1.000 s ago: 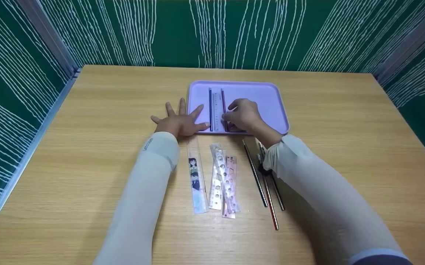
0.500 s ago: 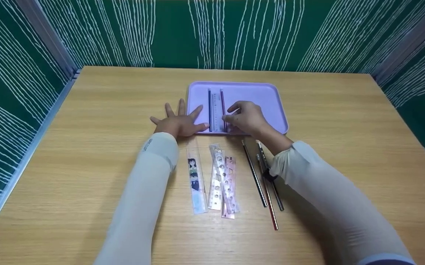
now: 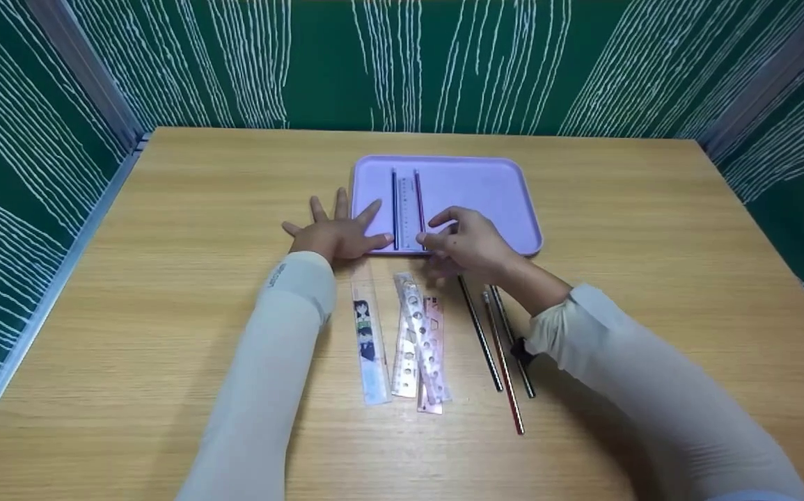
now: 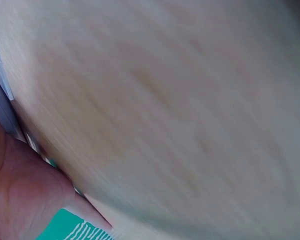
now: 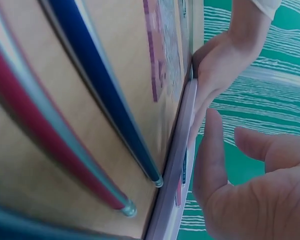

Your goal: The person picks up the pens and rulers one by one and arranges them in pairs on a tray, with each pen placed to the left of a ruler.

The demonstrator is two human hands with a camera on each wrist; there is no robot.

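Note:
My left hand (image 3: 335,235) lies with fingers spread across the left edge of a lilac tray (image 3: 485,191), its thumb close to a dark blue pencil (image 3: 395,202). Beside that pencil in the tray are a clear ruler (image 3: 407,209) and a red pencil (image 3: 418,195), all roughly parallel. Over the tray's front edge hovers my right hand (image 3: 475,243), fingers loosely bent, thumb near the red pencil's lower end. In the right wrist view a gap shows between thumb (image 5: 211,150) and finger (image 5: 252,142), with nothing held. The left wrist view shows mostly blurred tabletop and part of the palm (image 4: 25,190).
In front of the tray lie a ruler with cartoon figures (image 3: 367,341) and several overlapping clear and pink rulers (image 3: 429,348). To their right are a dark pencil (image 3: 482,334), a red pencil (image 3: 506,376) and another dark pencil (image 3: 513,337). Green walls (image 3: 332,62) border the table.
My right hand has drawn back toward the tray's front edge and the loose pencils, away from the middle of the red pencil. The left hand stays in place.

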